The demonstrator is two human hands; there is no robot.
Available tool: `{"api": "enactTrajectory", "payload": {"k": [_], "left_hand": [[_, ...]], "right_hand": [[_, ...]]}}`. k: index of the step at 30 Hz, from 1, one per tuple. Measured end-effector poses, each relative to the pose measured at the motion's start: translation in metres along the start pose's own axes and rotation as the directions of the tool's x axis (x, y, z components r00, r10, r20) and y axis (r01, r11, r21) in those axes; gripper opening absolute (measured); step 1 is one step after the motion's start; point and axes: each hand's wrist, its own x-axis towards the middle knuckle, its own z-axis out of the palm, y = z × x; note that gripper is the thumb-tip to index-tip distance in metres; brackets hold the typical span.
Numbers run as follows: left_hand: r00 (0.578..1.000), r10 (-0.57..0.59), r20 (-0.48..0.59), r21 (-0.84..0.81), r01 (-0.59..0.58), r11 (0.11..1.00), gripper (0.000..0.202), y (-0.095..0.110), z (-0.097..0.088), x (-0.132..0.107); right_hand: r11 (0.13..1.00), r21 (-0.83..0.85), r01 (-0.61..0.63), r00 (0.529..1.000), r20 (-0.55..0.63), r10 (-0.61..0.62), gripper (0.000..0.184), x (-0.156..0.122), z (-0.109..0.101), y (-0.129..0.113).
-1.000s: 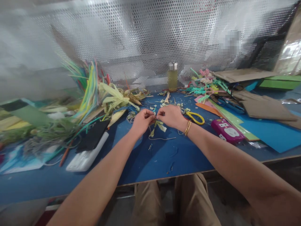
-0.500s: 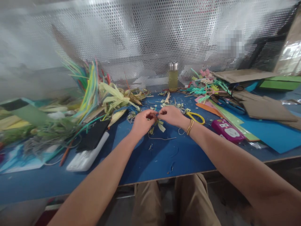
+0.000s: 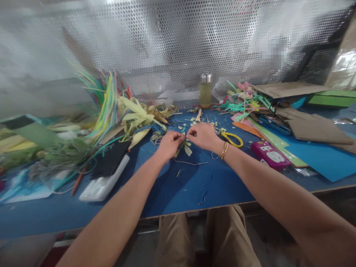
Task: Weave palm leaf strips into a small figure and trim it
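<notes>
My left hand [image 3: 170,144] is closed in a pinch over the blue table. Fingertip to fingertip with it, my right hand [image 3: 203,135] pinches too, a gold bracelet on its wrist. Pale green strips of corn husk [image 3: 188,150] stick out below the meeting fingertips, and both hands seem to grip this small piece. The exact spot they pinch is hidden by the fingers. Yellow-handled scissors [image 3: 233,140] lie just right of my right hand. A thin cord [image 3: 190,163] stretches across the table beneath the hands.
Corn husks [image 3: 136,113] and bundled coloured strips [image 3: 109,102] are heaped at left, near a black phone [image 3: 111,159] on a white block [image 3: 104,185]. A lidded bottle [image 3: 205,92] stands behind. On the right lie a magenta power socket [image 3: 269,155], coloured paper [image 3: 319,157] and cardboard [image 3: 318,130].
My left fingers have closed in a little and the right hand has tipped slightly. The hanging husk strips have shifted a little to the left.
</notes>
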Motion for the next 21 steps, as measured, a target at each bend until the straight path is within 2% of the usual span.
{"api": "enactTrajectory", "payload": {"k": [3,8,17,21], "left_hand": [[0.997,-0.025,0.074,-0.095,0.032,0.995,0.025,-0.0015,0.001,0.0005],[0.984,-0.048,0.17,-0.249,0.09,0.964,0.018,-0.0035,0.0014,0.0003],[0.999,-0.026,0.029,-0.204,0.031,0.978,0.019,-0.0031,0.0012,0.0004],[1.0,-0.019,0.004,-0.203,0.019,0.979,0.019,-0.0052,0.0009,0.0016]], "right_hand": [[1.0,-0.002,-0.004,1.0,-0.005,0.004,0.018,0.0007,0.0001,0.0004],[0.998,0.049,-0.029,0.999,0.028,0.028,0.019,0.0023,0.0008,0.0034],[0.992,0.116,-0.044,0.997,0.069,0.036,0.019,0.0032,0.0015,0.0073],[0.99,0.132,-0.045,0.997,0.066,0.036,0.019,0.0027,0.0014,0.0062]]}}
